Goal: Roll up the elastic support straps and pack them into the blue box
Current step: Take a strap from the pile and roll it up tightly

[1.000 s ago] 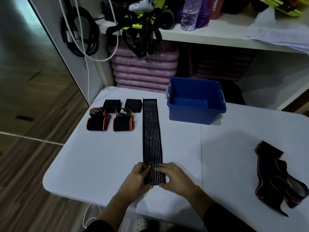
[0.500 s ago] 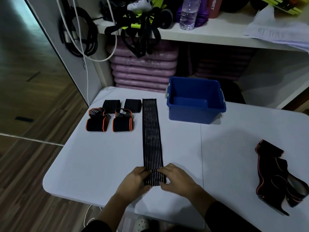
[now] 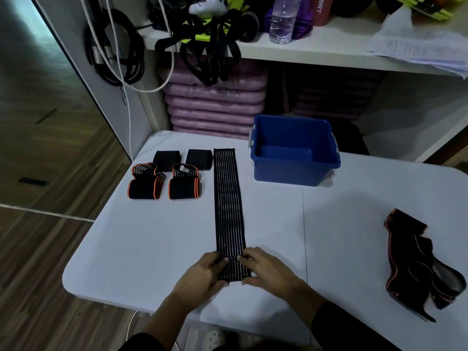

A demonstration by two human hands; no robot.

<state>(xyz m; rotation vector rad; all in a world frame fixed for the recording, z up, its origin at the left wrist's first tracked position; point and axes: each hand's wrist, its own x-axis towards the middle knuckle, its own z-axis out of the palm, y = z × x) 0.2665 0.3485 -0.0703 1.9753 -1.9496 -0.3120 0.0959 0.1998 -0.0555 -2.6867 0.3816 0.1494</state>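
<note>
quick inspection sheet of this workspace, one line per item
surface: white table, a seam down its middle.
job's things: striped strap laid flat; four rolled straps at far left; loose orange-trimmed strap at right; blue box, nothing seen inside.
clutter: tangled black straps, water bottle and papers on the shelf.
hands: left hand and right hand pinch the striped strap's near end.
cables: black cables and a white cable hang left of the shelf.
surroundings: purple mats stacked under the shelf; wood floor.
</note>
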